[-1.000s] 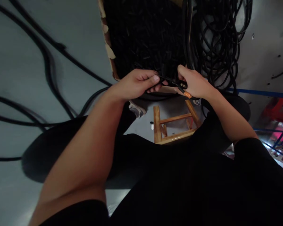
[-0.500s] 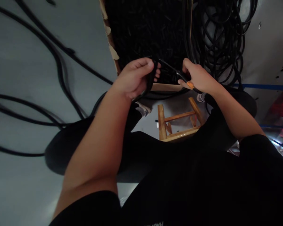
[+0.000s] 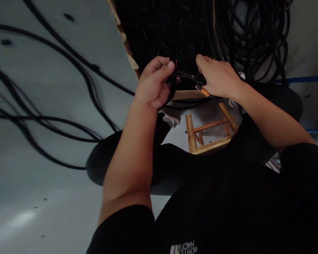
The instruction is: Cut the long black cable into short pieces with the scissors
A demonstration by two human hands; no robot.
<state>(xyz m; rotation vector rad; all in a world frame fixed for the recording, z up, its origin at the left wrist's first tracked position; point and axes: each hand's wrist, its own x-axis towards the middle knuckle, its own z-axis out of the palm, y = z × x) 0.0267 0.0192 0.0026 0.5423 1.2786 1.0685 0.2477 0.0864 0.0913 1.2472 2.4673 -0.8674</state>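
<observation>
Two hands curl nearly closed: the left hand [image 3: 157,79] pinches a flexible black strip [image 3: 172,85], the right hand [image 3: 218,76] grips a black scissor-like tool [image 3: 193,76] marked orange, its blades more level than half a second ago. Grey floor [image 3: 58,197] opens leftward, crossed by black cables [image 3: 95,67]. Just past the strip, a torn-edged brown cardboard box [image 3: 189,94] holds short black pieces [image 3: 164,31].
</observation>
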